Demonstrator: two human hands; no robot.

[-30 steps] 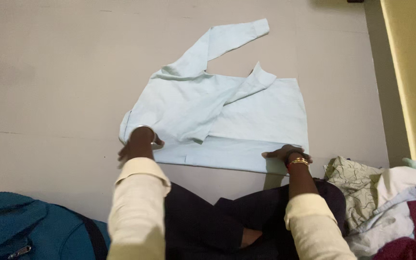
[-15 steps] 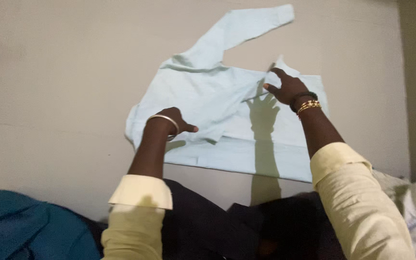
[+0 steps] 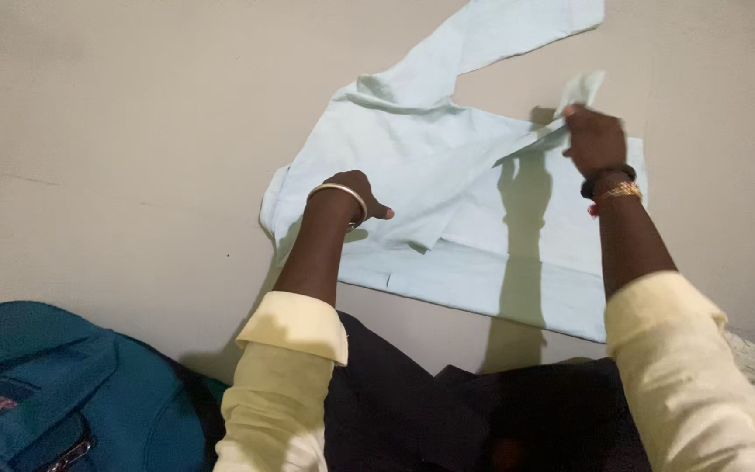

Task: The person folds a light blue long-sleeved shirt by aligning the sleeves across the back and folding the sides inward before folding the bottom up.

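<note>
Left hand (image 3: pixel 353 194) lay pressed on the pale blue shirt (image 3: pixel 412 166), fingers curled loosely and thumb out, gripping nothing, silver bangle at the wrist. Right hand (image 3: pixel 592 138) was raised and pinched the cuff end of the folded-in sleeve (image 3: pixel 561 118), lifting it off the cloth. Shirt lay spread flat on the beige floor (image 3: pixel 115 157), other sleeve stretched away, teal backpack (image 3: pixel 54 385) near the left elbow.

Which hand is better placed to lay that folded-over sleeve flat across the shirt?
Right. The right hand already pinches the sleeve cuff, lifted off the pale blue shirt. The left hand presses flat on the shirt, likely anchoring it.
</note>
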